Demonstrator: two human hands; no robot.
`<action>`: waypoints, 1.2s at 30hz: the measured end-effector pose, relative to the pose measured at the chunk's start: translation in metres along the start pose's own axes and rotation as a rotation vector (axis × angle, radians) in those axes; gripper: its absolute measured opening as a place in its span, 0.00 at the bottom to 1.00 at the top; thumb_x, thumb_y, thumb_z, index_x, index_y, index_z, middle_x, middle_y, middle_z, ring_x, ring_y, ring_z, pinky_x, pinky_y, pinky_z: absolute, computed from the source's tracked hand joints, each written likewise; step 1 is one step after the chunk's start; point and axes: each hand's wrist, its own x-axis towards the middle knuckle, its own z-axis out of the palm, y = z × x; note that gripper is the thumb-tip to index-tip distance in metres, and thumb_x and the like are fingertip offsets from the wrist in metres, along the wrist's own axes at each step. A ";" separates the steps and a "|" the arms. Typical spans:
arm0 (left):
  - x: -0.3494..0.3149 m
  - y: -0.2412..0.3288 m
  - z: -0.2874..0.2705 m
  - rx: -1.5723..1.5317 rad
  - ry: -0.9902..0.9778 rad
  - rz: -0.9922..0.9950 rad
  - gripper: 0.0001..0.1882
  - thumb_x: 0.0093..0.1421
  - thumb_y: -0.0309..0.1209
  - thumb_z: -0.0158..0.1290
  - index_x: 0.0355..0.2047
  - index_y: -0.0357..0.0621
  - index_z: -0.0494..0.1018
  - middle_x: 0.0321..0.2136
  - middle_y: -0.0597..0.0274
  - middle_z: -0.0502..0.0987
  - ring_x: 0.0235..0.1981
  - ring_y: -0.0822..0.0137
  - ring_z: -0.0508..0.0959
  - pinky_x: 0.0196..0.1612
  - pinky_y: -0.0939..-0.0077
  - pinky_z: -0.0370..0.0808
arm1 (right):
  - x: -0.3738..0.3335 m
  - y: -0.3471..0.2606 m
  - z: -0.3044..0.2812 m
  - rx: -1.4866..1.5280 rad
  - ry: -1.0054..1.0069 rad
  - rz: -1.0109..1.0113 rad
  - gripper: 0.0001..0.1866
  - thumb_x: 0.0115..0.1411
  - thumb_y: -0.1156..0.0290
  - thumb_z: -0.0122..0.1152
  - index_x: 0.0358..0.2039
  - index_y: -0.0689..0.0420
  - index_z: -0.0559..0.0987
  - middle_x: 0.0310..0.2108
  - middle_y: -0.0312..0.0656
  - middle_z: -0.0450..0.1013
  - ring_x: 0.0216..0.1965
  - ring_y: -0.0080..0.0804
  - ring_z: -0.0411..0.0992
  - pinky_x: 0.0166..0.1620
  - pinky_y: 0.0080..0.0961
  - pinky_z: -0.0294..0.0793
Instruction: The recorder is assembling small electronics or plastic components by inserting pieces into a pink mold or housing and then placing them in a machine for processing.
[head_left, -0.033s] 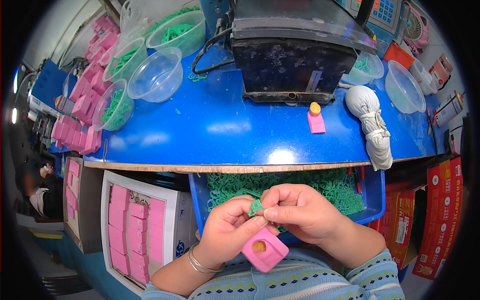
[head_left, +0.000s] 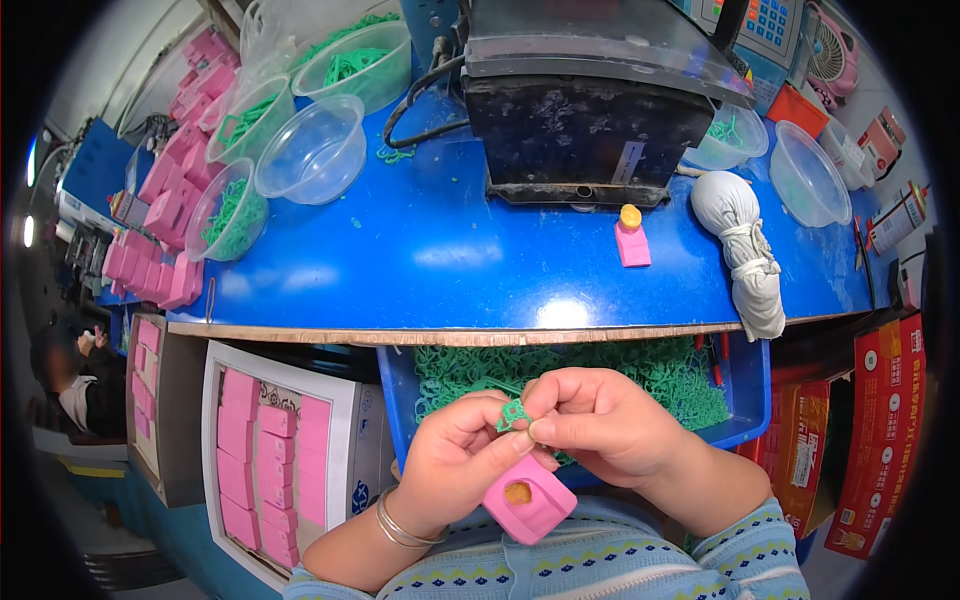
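Note:
A small green openwork piece (head_left: 512,415) is pinched in the fingertips of my left hand (head_left: 462,455), in front of my body. My right hand (head_left: 610,425) is closed too, its thumb and forefinger pressed together at the piece's right edge. Under my left fingers hangs a pink block (head_left: 530,500) with a round hollow, yellowish inside; the lower fingers of that hand seem to grip it, though they are mostly hidden. Both hands are over the near side of a blue tray (head_left: 748,405) filled with green openwork pieces (head_left: 650,380).
On the blue table (head_left: 400,285) are a dark machine (head_left: 590,130), a pink block with yellow top (head_left: 632,245), a cloth-wrapped bundle (head_left: 740,250) and clear bowls (head_left: 312,150). A white-edged box (head_left: 345,430) of pink blocks stands left, a red carton (head_left: 880,430) right. A person (head_left: 75,370) sits far left.
My hands, the green piece and the pink block keep their places. Far left, the other person's hands have shifted slightly.

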 end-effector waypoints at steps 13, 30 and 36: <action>0.000 -0.003 -0.003 0.002 -0.035 0.038 0.04 0.58 0.18 0.45 0.34 0.34 0.67 0.32 0.59 0.70 0.34 0.67 0.76 0.39 0.75 0.75 | 0.000 0.003 -0.001 0.023 0.007 0.002 0.05 0.57 0.76 0.52 0.35 0.61 0.72 0.29 0.38 0.71 0.28 0.19 0.68 0.31 0.15 0.66; 0.002 0.003 -0.001 0.038 0.003 -0.048 0.02 0.58 0.20 0.45 0.31 0.34 0.67 0.29 0.59 0.70 0.33 0.67 0.77 0.38 0.75 0.75 | 0.001 -0.001 0.002 0.019 0.063 0.012 0.05 0.56 0.75 0.53 0.33 0.62 0.72 0.27 0.37 0.70 0.26 0.19 0.67 0.30 0.15 0.65; 0.001 0.006 -0.002 -0.040 -0.023 -0.095 0.02 0.58 0.20 0.45 0.32 0.35 0.66 0.28 0.59 0.71 0.33 0.67 0.77 0.38 0.75 0.75 | -0.001 -0.002 -0.003 -0.079 0.093 0.007 0.06 0.55 0.75 0.55 0.33 0.62 0.71 0.27 0.38 0.71 0.26 0.19 0.69 0.31 0.15 0.67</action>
